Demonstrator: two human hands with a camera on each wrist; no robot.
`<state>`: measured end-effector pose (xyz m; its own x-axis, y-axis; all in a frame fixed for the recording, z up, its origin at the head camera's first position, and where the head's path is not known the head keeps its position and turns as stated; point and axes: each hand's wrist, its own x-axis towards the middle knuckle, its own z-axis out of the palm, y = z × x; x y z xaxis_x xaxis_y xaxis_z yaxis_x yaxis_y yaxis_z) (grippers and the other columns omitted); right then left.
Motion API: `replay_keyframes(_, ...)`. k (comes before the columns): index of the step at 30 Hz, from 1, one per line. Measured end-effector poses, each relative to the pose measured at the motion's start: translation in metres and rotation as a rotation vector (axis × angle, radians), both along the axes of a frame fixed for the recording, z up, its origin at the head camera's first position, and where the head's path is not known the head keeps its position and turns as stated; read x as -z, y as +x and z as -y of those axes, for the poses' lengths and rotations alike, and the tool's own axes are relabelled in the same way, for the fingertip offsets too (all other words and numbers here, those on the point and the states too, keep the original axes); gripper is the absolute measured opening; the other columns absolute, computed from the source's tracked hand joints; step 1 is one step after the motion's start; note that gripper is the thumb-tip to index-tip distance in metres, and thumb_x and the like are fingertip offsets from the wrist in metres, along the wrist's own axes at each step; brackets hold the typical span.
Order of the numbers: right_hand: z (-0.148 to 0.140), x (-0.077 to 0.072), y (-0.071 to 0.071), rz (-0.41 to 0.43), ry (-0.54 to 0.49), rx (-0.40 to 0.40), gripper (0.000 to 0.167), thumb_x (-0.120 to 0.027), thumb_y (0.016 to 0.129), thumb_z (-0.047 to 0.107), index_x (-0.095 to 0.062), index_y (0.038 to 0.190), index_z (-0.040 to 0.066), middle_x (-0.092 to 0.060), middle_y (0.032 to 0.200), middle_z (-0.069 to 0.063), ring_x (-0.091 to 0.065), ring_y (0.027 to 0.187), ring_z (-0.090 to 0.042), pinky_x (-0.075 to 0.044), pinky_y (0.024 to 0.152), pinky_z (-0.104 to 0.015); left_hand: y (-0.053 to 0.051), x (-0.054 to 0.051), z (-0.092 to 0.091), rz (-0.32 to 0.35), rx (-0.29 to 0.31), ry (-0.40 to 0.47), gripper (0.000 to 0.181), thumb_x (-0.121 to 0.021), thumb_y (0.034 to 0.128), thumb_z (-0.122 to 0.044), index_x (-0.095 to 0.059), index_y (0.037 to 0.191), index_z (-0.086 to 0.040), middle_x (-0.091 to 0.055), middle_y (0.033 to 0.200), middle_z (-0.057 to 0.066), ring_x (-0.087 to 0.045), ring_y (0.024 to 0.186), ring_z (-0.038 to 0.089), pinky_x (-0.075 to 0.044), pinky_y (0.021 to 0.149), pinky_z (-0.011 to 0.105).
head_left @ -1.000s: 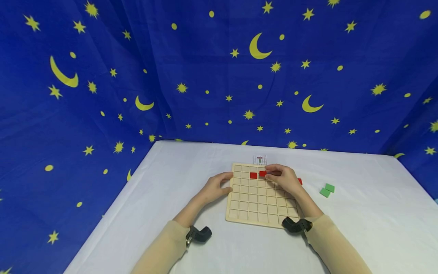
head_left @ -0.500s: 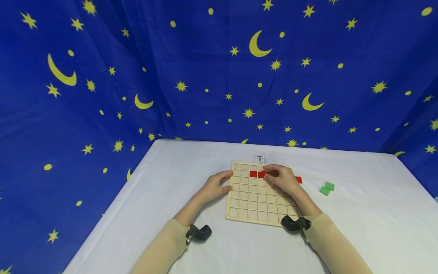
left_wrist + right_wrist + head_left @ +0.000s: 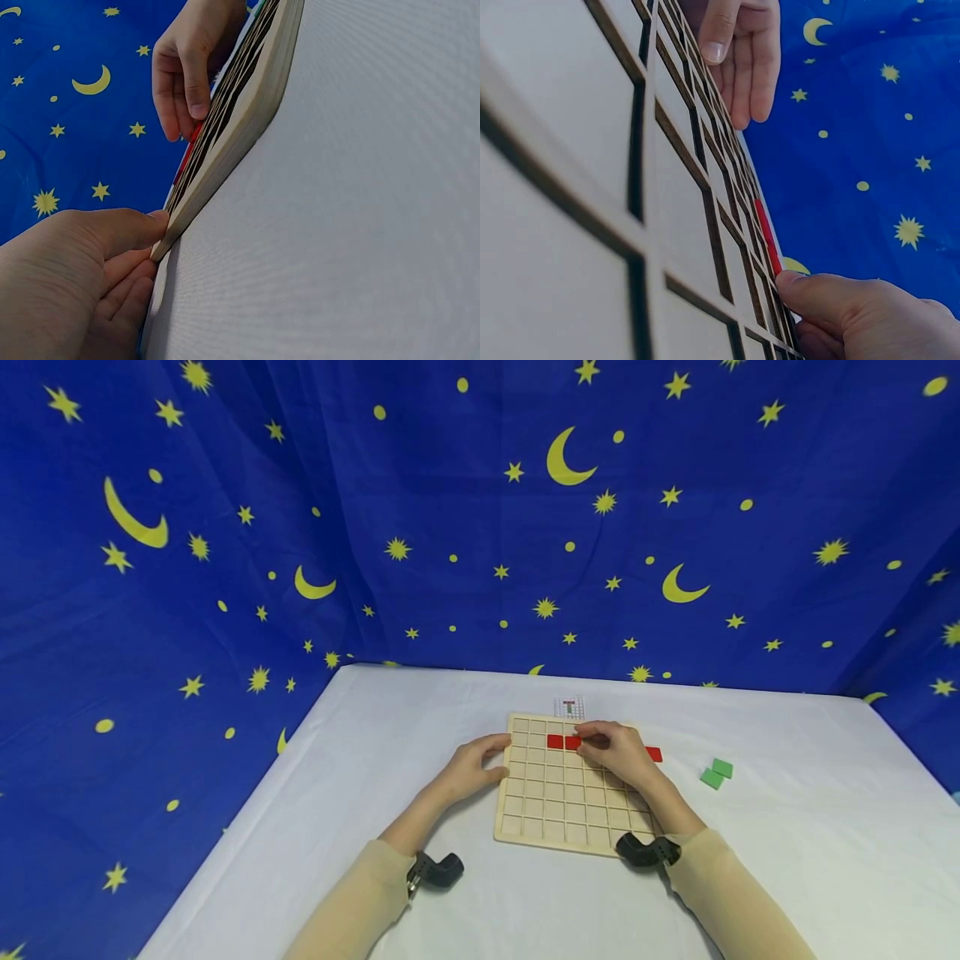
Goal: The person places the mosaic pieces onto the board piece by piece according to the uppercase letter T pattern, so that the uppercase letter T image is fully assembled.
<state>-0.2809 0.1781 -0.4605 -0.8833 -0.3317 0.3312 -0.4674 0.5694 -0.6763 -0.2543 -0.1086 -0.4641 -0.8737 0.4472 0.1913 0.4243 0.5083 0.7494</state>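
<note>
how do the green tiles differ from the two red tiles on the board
The green tiles lie on the table; the two red tiles sit on the board. The green tiles lie askew; the red tiles line up in one row. No hand is at the green tiles; the right hand is at one red tile. Both are flat and squarish.

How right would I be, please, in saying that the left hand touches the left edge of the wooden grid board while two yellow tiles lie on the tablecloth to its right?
Nearly: the left hand touches the left edge of the wooden grid board, but the head view shows two green tiles, not yellow ones, on the tablecloth to its right.
</note>
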Motion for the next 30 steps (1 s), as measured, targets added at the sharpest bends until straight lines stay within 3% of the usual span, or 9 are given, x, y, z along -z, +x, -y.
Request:
replay_keyframes(6,-0.001,0.001,0.000,0.019,-0.026,0.008,0.034,-0.074,0.081,0.009,-0.067,0.113,0.001,-0.069,0.105,-0.009,-0.066,0.093,-0.023,-0.056,0.079,-0.038,0.000,-0.001,-0.001,0.001,0.001,0.003,0.054,-0.068,0.0857,-0.005,-0.047,0.135,0.002,-0.054,0.130,0.016,-0.052,0.120,0.026,-0.041,0.102,0.031)
replay_keyframes(13,-0.003,-0.003,-0.001,0.235,-0.260,0.027,0.038,-0.071,0.086,0.016,-0.063,0.121,0.005,-0.067,0.110,-0.012,-0.065,0.097,-0.022,-0.055,0.078,-0.025,0.000,-0.002,-0.001,-0.001,-0.001,0.003,0.054,-0.069,0.0856,-0.006,-0.048,0.135,0.002,-0.055,0.130,0.015,-0.052,0.119,0.025,-0.041,0.102,0.031)
replay_keyframes(16,-0.002,-0.008,-0.001,0.284,-0.322,0.033,0.040,-0.070,0.087,0.016,-0.061,0.123,0.004,-0.065,0.113,-0.014,-0.063,0.099,-0.022,-0.054,0.079,-0.022,0.001,-0.002,-0.002,-0.005,-0.005,-0.001,0.054,-0.069,0.0854,-0.006,-0.048,0.135,0.001,-0.055,0.130,0.015,-0.052,0.119,0.025,-0.041,0.102,0.030)
replay_keyframes(24,-0.005,-0.028,0.003,0.289,-0.367,-0.013,0.046,-0.070,0.087,0.020,-0.058,0.126,-0.001,-0.062,0.119,-0.018,-0.062,0.102,-0.021,-0.054,0.082,-0.023,0.000,-0.002,-0.003,-0.003,-0.003,-0.004,0.055,-0.069,0.0852,-0.006,-0.047,0.135,0.002,-0.055,0.130,0.015,-0.053,0.119,0.026,-0.042,0.102,0.031)
replay_keyframes(30,-0.013,-0.040,0.007,0.300,-0.385,0.006,0.048,-0.070,0.087,0.022,-0.057,0.127,0.000,-0.061,0.121,-0.016,-0.061,0.104,-0.017,-0.053,0.083,-0.021,0.001,-0.003,-0.001,-0.004,-0.010,-0.010,0.055,-0.069,0.0851,-0.006,-0.048,0.135,0.001,-0.055,0.129,0.015,-0.053,0.119,0.026,-0.042,0.102,0.030)
